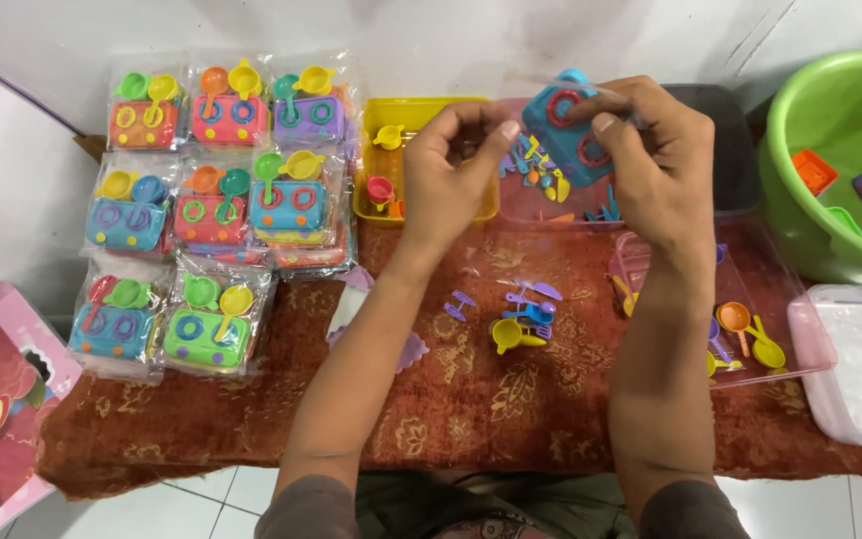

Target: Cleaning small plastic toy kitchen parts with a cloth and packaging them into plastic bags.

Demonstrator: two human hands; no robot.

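Rust-red patterned cloth [471,399] covers your low work surface, with white floor tile showing at its near edge. Item in hand: one blue toy stove [569,128], small moulded plastic, rounded block shape, with two red burner rings on its upper face; it sits inside a clear plastic bag whose film shows around it. Your right hand [650,165] grips the stove from its right side, fingers curled over its top edge and thumb pressed against the face. Your left hand [446,170] is just left of the stove, thumb and forefinger pinched together on the bag's edge, other fingers folded. The stove is held raised above a clear tray [551,195] of small mixed toy parts. Left of the stove, a yellow tray [421,110] holds miniature cups. Further left of the stove, bagged toy sets [212,210] lie in rows, each with a coloured stove, pans and ladles. Below the stove, on the cloth, lie a yellow toy pan [509,334] and purple utensils [531,294]. Right of the stove, a green basin [800,120] holds more stoves.
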